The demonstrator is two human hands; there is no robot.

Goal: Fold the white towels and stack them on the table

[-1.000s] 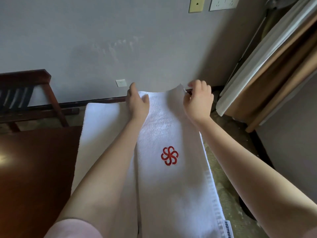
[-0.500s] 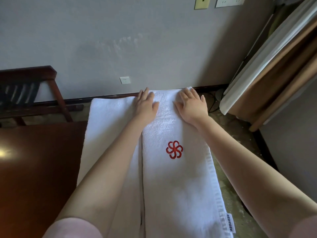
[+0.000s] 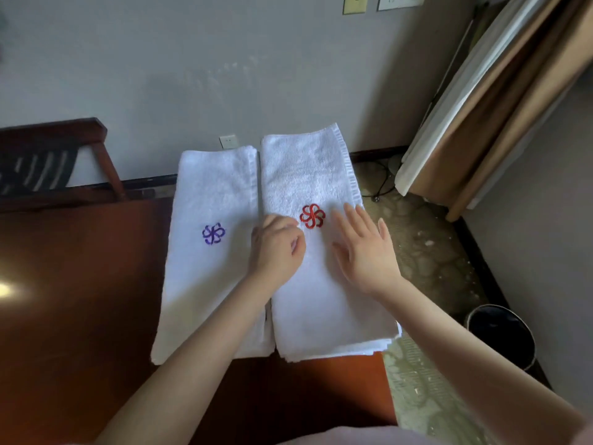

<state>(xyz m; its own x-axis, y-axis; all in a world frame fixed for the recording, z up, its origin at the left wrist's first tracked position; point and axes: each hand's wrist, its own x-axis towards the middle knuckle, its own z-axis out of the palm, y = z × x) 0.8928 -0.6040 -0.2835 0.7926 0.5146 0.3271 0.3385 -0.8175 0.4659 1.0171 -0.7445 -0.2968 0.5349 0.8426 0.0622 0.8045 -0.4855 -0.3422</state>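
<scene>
Side by side on the table (image 3: 80, 284): purple-emblem towel (image 3: 205, 284) left, red-emblem towel (image 3: 308, 168) right, both folded. Left hand (image 3: 277, 248) curled on the red-emblem towel, grip impossible to tell; right hand (image 3: 365, 252) released, fingers straight, over the same towel.

Two white towels folded into long strips, flat on the dark wood table (image 3: 80, 316), long axes 12–6, inner edges touching. The purple-logo towel (image 3: 205, 284) at 9 o'clock, the red-logo towel (image 3: 321, 309) at 3, its near right corner just past the table edge.
</scene>
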